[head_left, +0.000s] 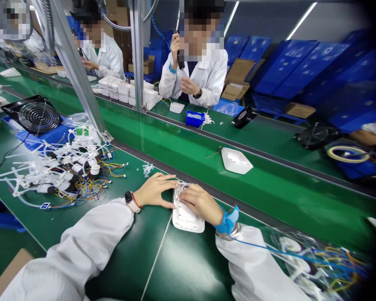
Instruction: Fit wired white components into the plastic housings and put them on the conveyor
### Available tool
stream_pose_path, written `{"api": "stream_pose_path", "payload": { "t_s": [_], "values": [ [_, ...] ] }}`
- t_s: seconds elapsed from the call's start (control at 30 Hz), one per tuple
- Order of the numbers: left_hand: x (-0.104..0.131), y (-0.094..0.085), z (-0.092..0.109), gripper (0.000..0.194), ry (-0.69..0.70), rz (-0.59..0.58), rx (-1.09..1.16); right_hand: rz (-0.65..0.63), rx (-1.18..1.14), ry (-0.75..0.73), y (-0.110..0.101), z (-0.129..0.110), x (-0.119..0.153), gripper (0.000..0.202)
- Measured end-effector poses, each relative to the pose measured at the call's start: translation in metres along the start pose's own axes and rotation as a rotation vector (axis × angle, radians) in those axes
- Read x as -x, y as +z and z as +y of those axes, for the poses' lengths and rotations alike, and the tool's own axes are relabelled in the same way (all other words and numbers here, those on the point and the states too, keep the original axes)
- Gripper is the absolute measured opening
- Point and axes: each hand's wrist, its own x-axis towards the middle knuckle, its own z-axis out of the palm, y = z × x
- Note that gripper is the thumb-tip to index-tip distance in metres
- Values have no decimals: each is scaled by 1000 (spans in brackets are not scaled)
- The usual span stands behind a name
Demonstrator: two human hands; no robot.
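Observation:
A white plastic housing (pixel 189 217) lies on the green bench with its hollow side up. At its left edge is my left hand (pixel 155 191), its fingers spread and its fingertips against the rim. My right hand (pixel 202 202) reaches over the upper part of the housing, fingers together and pointing down into it. A pale, translucent piece (pixel 183 187) shows by those fingertips; what they pinch is hidden. Beyond my left hand lies a small heap of white rings (pixel 148 168).
Pump-like parts with white tubes and coloured wires (pixel 78 167) are piled left, near a black fan (pixel 39 115). Bagged wired parts (pixel 316 263) lie right. Another white housing (pixel 236 160) sits on the green conveyor (pixel 285 192). A co-worker (pixel 194 75) works opposite.

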Motion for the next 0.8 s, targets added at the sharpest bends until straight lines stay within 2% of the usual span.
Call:
{"api": "stream_pose_path", "payload": {
  "t_s": [0.3,0.5,0.57,0.67,0.73,0.8],
  "values": [
    [-1,1,-3,54,4,-23,72,-58,72,-4,6,-9,-5,22],
    [0,1,1,41,3,-14,-27,76,134,137,17,-18,-1,22],
    [1,2,1,35,-7,3,-66,167,121,153,10,-15,5,21],
    [1,3,0,32,-3,14,-87,315,105,297,-9,-5,18,19],
    [1,4,-1,31,1,20,-89,338,95,397,-20,2,26,20],
    [1,4,-1,31,0,25,-86,295,93,436,-25,6,30,21]
  ]
}}
